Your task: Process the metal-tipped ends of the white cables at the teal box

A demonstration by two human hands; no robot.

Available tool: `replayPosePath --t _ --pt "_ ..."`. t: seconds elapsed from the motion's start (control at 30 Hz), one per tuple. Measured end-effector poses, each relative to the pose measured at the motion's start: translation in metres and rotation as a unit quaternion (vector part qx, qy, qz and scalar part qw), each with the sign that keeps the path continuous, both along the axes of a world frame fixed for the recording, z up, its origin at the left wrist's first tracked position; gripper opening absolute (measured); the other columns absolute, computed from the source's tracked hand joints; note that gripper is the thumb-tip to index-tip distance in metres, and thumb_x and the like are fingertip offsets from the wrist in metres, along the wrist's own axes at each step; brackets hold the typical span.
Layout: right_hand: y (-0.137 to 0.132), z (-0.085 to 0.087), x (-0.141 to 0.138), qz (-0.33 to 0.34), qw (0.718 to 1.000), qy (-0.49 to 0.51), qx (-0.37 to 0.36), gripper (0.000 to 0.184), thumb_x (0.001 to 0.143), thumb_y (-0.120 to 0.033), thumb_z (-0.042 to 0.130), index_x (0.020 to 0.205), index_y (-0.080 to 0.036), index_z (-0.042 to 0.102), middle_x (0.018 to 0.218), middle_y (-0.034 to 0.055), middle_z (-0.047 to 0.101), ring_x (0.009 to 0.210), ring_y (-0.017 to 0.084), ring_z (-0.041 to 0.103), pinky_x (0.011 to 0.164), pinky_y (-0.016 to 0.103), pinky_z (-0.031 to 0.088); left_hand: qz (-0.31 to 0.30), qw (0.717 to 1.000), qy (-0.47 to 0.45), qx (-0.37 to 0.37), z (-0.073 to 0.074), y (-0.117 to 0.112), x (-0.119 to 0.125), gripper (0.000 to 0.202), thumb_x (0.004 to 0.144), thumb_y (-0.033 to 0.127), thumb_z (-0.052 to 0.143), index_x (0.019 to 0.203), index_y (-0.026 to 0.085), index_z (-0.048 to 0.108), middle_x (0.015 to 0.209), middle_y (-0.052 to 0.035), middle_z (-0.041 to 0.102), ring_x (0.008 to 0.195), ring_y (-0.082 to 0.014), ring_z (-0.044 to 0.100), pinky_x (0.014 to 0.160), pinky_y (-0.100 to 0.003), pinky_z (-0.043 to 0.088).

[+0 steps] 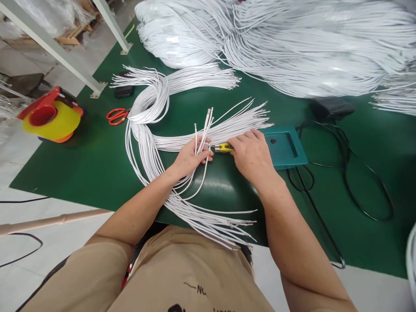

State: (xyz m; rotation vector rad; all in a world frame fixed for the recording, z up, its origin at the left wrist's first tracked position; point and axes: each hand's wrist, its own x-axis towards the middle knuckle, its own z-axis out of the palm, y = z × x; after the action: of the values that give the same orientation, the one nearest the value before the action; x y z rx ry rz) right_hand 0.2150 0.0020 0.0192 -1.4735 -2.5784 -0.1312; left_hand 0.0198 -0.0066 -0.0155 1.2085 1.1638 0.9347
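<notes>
My left hand (195,155) is closed around several white wires (205,125), their ends pointing up and away from me. In my right hand (251,151) is a yellow hand tool (225,147) with a metal neck and a dark tip. That tip is right at the wire held by my left fingers; whether they touch, I cannot tell. The held wires run back into a looped bundle of white wires (147,141) on the green table (91,151). Loose ends of the bundle fan out beyond my hands and toward my body.
Big heaps of white wire (292,47) cover the table's far side. A teal tray (286,147) lies beside my right hand, with a black cable (347,173) farther right. Red-handled scissors (117,116) and a yellow and red tape dispenser (52,119) are at the left, near metal posts (58,52).
</notes>
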Motion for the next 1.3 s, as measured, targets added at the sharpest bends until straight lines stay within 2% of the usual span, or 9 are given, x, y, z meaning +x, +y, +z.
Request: replayPosePath --t 0.4,0.67,0.77,0.83,0.97,1.07,1.17,1.23,1.3 --pt "0.004 -0.002 0.001 -0.012 1.0 0.006 0.022 0.021 0.082 -0.01 0.053 0.085 -0.015 0.073 0.074 0.0106 0.07 0.087 0.029 0.05 0.084 0.042 0.031 -0.001 0.986 0.146 0.079 -0.011 0.0 0.008 0.029 0.081 0.019 0.059 0.11 0.02 0.056 0.078 0.0023 0.067 0.069 -0.0127 0.071 0.065 -0.023 0.055" --pt "0.002 -0.001 -0.001 -0.017 1.0 -0.003 0.013 0.022 0.085 -0.013 0.052 0.085 -0.015 0.074 0.074 0.0105 0.07 0.09 0.029 0.053 0.093 0.046 0.035 0.009 0.981 0.171 0.085 -0.011 -0.001 0.009 0.03 0.081 0.023 0.063 0.11 0.019 0.059 0.08 0.0006 0.07 0.071 -0.0144 0.072 0.074 -0.026 0.057" --pt "-0.001 0.0 0.005 -0.047 0.998 0.021 0.036 0.023 0.089 -0.021 0.053 0.101 -0.018 0.072 0.093 0.0097 0.073 0.105 0.031 0.054 0.109 0.055 0.024 0.009 0.98 0.177 0.088 -0.012 -0.001 0.009 0.029 0.08 0.024 0.064 0.108 0.019 0.06 0.079 0.0 0.071 0.074 -0.0157 0.072 0.074 -0.026 0.057" --pt "-0.002 0.0 0.011 -0.118 0.989 0.047 0.069 0.03 0.092 -0.027 0.051 0.117 -0.017 0.066 0.117 0.0125 0.068 0.119 0.033 0.049 0.112 0.063 0.014 0.007 0.981 0.175 0.082 -0.011 -0.001 0.008 0.028 0.08 0.025 0.064 0.107 0.019 0.06 0.08 -0.0001 0.071 0.074 -0.0158 0.072 0.073 -0.026 0.057" --pt "-0.001 -0.005 0.022 -0.206 0.973 0.063 0.082 0.04 0.096 -0.031 0.045 0.131 -0.013 0.055 0.135 0.0189 0.057 0.131 0.038 0.041 0.109 0.068 0.017 0.005 0.989 0.14 0.047 -0.007 0.0 0.005 0.029 0.077 0.025 0.066 0.105 0.018 0.06 0.08 0.0 0.07 0.07 -0.0149 0.071 0.069 -0.025 0.056" --pt "0.0 -0.005 0.024 -0.182 0.976 0.081 0.085 0.038 0.096 -0.027 0.045 0.129 -0.014 0.056 0.133 0.0188 0.058 0.129 0.037 0.044 0.108 0.065 0.02 0.01 0.996 0.085 0.019 -0.003 0.001 0.001 0.033 0.075 0.025 0.068 0.105 0.015 0.059 0.079 -0.0001 0.067 0.069 -0.0146 0.071 0.067 -0.025 0.056" --pt "-0.005 0.001 0.015 -0.125 0.979 0.138 0.087 0.033 0.096 -0.026 0.046 0.122 -0.013 0.061 0.124 0.0179 0.063 0.118 0.034 0.051 0.102 0.055 0.033 0.011 0.999 0.034 0.013 -0.001 0.002 -0.005 0.044 0.074 0.026 0.071 0.113 0.014 0.057 0.078 0.0002 0.066 0.071 -0.0148 0.069 0.067 -0.026 0.055" --pt "-0.012 0.004 0.001 -0.017 0.981 0.186 0.049 0.029 0.097 -0.027 0.044 0.112 -0.015 0.066 0.111 0.0136 0.069 0.103 0.027 0.057 0.092 0.044 0.042 0.006 1.0 0.023 0.018 0.001 0.002 -0.008 0.049 0.073 0.027 0.072 0.118 0.014 0.057 0.078 0.0003 0.065 0.071 -0.0142 0.068 0.068 -0.026 0.054" --pt "-0.021 0.003 -0.017 0.142 0.97 0.194 -0.027 0.028 0.097 -0.027 0.044 0.102 -0.017 0.07 0.102 0.0095 0.072 0.093 0.022 0.058 0.087 0.035 0.045 0.002 0.999 0.035 0.03 0.003 0.002 -0.009 0.044 0.073 0.028 0.073 0.113 0.014 0.062 0.079 -0.0003 0.066 0.071 -0.0131 0.065 0.071 -0.026 0.052"
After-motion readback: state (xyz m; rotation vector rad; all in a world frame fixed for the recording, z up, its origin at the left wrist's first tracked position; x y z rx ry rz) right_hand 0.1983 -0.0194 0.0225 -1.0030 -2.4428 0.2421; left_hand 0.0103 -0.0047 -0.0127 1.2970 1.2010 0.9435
